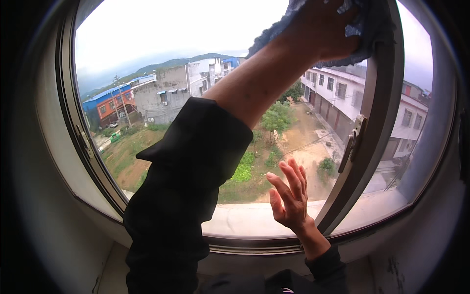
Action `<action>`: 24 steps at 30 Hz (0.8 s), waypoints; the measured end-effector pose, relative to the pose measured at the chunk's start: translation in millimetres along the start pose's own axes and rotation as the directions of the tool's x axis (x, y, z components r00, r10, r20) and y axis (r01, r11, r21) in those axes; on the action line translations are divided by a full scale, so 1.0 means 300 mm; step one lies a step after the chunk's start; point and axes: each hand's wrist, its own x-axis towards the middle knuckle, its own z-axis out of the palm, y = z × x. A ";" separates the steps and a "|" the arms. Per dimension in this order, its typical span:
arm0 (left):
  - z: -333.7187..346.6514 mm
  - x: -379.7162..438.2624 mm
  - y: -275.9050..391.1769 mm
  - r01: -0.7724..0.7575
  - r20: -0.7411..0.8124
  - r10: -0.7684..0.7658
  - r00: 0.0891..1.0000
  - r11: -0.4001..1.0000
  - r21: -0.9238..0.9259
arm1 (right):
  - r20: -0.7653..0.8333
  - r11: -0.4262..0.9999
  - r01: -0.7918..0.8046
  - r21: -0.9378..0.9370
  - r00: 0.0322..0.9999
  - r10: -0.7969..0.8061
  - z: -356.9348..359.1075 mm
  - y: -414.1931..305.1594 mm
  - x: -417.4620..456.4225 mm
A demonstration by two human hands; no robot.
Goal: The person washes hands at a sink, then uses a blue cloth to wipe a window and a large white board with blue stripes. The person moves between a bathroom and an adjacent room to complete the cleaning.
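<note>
My left arm, in a rolled black sleeve, reaches up across the window to its upper right. There my left hand holds a dark blue-grey cloth against the glass, beside the upright frame of the sliding sash. Its fingers are spread over the bunched cloth. Lower down, my right hand is raised before the pane with its fingers apart and slightly bent, holding nothing. Whether it touches the glass, I cannot tell. A metal window latch sits on the sash frame, above and to the right of my right hand.
Another latch is on the left window frame. The bottom track runs below my right hand, with a pale ledge beyond it. Buildings, trees and a dirt yard lie outside. Walls flank the window recess.
</note>
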 end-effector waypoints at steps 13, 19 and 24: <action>-0.606 -1.009 0.503 0.796 0.747 -0.457 0.483 0.585 -0.157 | 0.072 0.970 -0.112 0.215 0.992 0.099 0.277 -0.227 -0.141; -1.218 -1.750 0.379 0.905 0.157 -0.975 0.160 0.208 0.371 | 0.277 0.874 -0.013 0.486 0.950 -0.141 0.485 -0.468 -0.178; -1.167 -1.699 0.565 0.882 -0.113 -0.971 -0.210 -0.238 0.406 | 0.368 0.759 -0.117 0.640 0.915 -0.169 0.542 -0.548 -0.245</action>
